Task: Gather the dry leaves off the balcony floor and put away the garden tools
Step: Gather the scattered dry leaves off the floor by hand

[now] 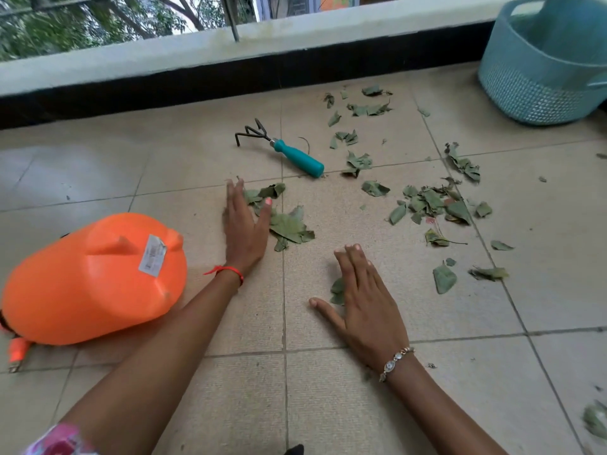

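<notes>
Two hands (pixel 244 224) (pixel 364 300), one rake (pixel 289 152), one basket (pixel 532 93)

Soft, even daylight enters over the white balcony parapet (pixel 230 44). Shadows are faint. Wide-angle distortion bows the parapet. The dry green leaf (pixel 596 420) at lower right is blurred.

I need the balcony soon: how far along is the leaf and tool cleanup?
Early. Done: nothing visibly. In hand: the left hand and right hand lie flat on the floor, touching some dry leaves. Left: most leaves are scattered outside the blue basket; the hand rake and orange sprayer lie out too.
</notes>
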`<action>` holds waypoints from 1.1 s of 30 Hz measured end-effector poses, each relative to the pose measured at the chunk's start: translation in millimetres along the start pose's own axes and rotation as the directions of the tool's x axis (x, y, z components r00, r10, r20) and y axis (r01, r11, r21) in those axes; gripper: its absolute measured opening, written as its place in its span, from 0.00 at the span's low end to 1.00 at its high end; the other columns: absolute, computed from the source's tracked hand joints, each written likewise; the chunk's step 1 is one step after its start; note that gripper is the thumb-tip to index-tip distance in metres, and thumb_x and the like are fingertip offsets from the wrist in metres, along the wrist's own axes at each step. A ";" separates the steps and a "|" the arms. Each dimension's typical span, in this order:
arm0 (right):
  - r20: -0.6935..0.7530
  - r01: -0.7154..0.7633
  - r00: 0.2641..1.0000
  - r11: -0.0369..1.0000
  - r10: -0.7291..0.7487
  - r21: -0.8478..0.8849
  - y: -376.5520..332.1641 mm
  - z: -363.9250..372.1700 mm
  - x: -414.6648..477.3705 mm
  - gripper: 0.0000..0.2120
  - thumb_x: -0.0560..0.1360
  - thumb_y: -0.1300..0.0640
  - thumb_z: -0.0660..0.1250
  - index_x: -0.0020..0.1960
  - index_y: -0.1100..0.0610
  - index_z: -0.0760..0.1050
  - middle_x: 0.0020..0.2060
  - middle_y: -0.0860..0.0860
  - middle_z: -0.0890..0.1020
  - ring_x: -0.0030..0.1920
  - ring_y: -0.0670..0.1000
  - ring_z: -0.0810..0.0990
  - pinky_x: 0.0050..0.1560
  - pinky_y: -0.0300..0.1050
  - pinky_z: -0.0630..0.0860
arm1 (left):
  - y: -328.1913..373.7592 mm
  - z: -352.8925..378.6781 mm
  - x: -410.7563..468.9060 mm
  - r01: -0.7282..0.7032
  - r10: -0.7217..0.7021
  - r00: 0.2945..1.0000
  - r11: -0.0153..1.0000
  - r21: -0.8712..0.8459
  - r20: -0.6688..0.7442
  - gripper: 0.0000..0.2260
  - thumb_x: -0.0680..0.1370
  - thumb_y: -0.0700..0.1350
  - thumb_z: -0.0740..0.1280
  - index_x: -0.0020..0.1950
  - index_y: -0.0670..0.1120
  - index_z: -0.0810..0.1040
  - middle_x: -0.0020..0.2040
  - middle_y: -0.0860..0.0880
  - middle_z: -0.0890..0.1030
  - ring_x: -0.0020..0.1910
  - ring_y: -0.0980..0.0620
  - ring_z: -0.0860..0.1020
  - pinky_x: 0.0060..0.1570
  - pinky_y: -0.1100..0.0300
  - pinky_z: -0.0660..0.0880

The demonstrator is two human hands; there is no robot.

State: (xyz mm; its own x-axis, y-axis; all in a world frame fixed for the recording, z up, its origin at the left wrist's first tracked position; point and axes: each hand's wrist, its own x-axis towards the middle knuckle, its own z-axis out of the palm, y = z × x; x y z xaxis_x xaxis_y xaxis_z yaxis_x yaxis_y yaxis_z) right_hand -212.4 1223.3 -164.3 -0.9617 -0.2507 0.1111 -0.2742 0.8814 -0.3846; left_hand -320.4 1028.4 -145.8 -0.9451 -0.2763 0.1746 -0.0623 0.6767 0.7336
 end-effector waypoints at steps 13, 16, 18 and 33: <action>0.011 -0.110 0.994 0.994 0.110 0.023 4.5 -7.0 53.5 0.41 0.74 0.32 0.48 0.76 0.58 0.43 0.76 0.55 0.48 0.76 0.51 0.43 0.72 0.42 0.38 | 19.5 31.8 27.4 -0.049 0.054 0.978 0.998 -0.031 0.200 0.21 0.81 0.52 0.59 0.70 0.43 0.70 0.69 0.44 0.72 0.65 0.54 0.69 0.63 0.62 0.66; -0.048 -0.144 0.987 0.977 0.153 0.157 5.7 -6.1 59.2 0.36 0.77 0.36 0.50 0.76 0.58 0.48 0.75 0.55 0.54 0.76 0.51 0.48 0.74 0.44 0.47 | 28.0 34.3 5.9 -0.102 0.166 0.931 0.974 -0.203 0.326 0.16 0.80 0.47 0.61 0.65 0.42 0.75 0.64 0.46 0.77 0.61 0.56 0.73 0.57 0.72 0.68; -0.149 -0.152 0.966 0.928 0.213 0.339 6.8 -4.8 59.0 0.33 0.77 0.38 0.50 0.74 0.58 0.55 0.73 0.55 0.60 0.74 0.52 0.58 0.71 0.49 0.63 | 30.8 33.9 -3.6 -0.104 0.222 0.904 0.943 -0.317 0.366 0.17 0.78 0.48 0.60 0.62 0.40 0.78 0.61 0.47 0.79 0.61 0.57 0.75 0.58 0.72 0.69; -0.193 -0.170 0.897 0.714 0.397 0.679 10.3 -13.1 54.9 0.18 0.81 0.54 0.53 0.64 0.61 0.72 0.60 0.54 0.78 0.58 0.48 0.75 0.59 0.39 0.70 | 71.5 73.1 -62.2 0.055 0.133 0.913 0.897 -0.438 0.386 0.24 0.76 0.56 0.56 0.64 0.43 0.76 0.60 0.47 0.79 0.60 0.53 0.76 0.63 0.55 0.71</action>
State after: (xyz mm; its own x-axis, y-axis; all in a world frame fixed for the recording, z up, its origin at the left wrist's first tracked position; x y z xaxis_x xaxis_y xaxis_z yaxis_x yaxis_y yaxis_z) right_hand -267.9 1223.9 -150.2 -0.9715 0.2024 0.1236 -0.0330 0.4009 -0.9155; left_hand -289.5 1144.0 -152.2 -0.9949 0.1010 0.0031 0.0327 0.2932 0.9555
